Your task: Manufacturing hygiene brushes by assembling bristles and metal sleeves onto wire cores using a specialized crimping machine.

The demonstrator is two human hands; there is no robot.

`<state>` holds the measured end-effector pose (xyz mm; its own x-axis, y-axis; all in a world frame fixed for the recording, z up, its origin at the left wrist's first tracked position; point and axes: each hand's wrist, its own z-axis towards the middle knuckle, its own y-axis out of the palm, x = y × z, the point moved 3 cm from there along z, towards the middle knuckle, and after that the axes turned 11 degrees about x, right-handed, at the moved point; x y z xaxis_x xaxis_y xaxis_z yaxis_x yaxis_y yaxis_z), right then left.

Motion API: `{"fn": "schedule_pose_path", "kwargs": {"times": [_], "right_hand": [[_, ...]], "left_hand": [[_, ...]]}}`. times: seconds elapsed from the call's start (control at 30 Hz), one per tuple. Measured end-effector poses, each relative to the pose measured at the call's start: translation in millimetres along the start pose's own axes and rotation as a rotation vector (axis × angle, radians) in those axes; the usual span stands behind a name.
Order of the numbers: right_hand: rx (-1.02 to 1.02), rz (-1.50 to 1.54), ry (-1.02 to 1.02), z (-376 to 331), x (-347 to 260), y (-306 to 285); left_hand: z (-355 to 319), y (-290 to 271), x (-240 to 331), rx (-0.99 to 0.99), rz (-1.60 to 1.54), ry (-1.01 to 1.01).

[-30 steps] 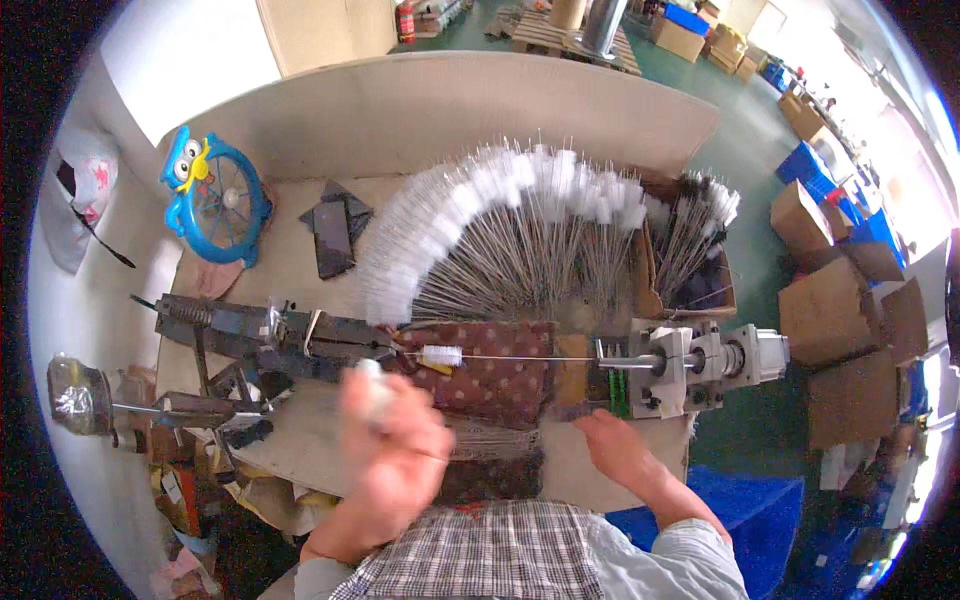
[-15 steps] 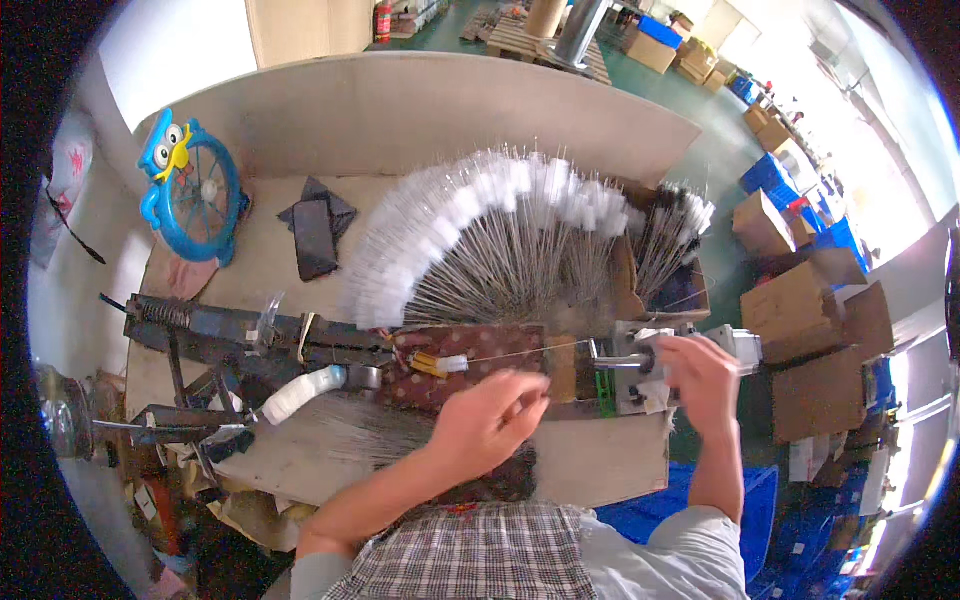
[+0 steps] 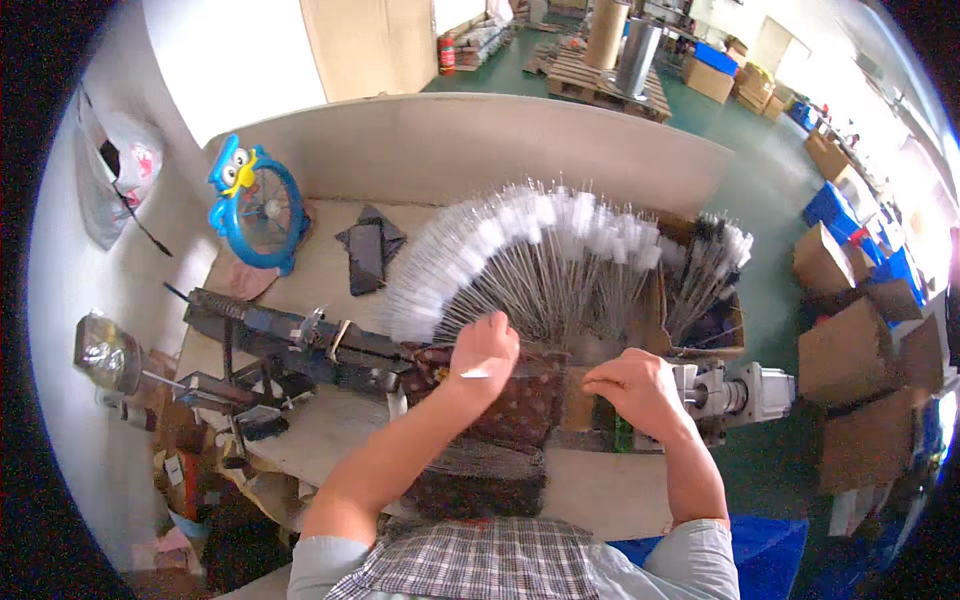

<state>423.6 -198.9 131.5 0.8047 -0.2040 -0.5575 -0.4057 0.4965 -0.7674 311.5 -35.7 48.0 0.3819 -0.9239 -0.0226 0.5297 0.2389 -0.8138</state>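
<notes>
My left hand (image 3: 487,350) is closed above the dark red dotted cloth (image 3: 525,400), near the fan of brushes; what its fingers hold is hidden. A small white piece (image 3: 478,376) shows by its wrist; I cannot tell whether it is held. To the right, my right hand (image 3: 638,388) has its fingertips pinched together, left of the motor chuck (image 3: 708,388). Anything in that pinch is too small to make out. Behind both hands, many white-tipped wire brushes (image 3: 520,235) lie fanned out on the table.
A cardboard box (image 3: 735,340) with dark-tipped brushes stands at the right. A dark metal bar fixture (image 3: 270,335) runs along the left. Further back are a phone (image 3: 366,257) and a blue cartoon fan (image 3: 233,225). A low panel (image 3: 480,135) borders the table's far side.
My left hand has moved up over the cloth, and my right hand has left the chuck, moving left. The view has shifted. The white brush and wire stretched to the chuck no longer show clearly.
</notes>
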Motion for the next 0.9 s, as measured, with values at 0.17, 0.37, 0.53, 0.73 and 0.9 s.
{"fn": "schedule_pose_path", "kwargs": {"times": [0.17, 0.37, 0.53, 0.73, 0.9], "right_hand": [[-0.078, 0.139, -0.294, 34, -40, 29], [0.079, 0.275, -0.457, 54, -79, 95], [0.091, 0.136, -0.432, 61, -97, 141], [0.052, 0.004, -0.464, 61, -106, 146], [0.033, 0.008, -0.402, 63, -102, 144]], "left_hand": [[-13, 14, -30, -0.115, 0.050, -0.094], [-59, -33, -18, 0.061, -0.474, -0.278], [-129, -56, -11, -0.068, -1.093, -0.795], [-171, -59, -70, 0.073, -2.524, -1.756], [-121, -77, -73, -0.229, -1.446, -1.385]]}}
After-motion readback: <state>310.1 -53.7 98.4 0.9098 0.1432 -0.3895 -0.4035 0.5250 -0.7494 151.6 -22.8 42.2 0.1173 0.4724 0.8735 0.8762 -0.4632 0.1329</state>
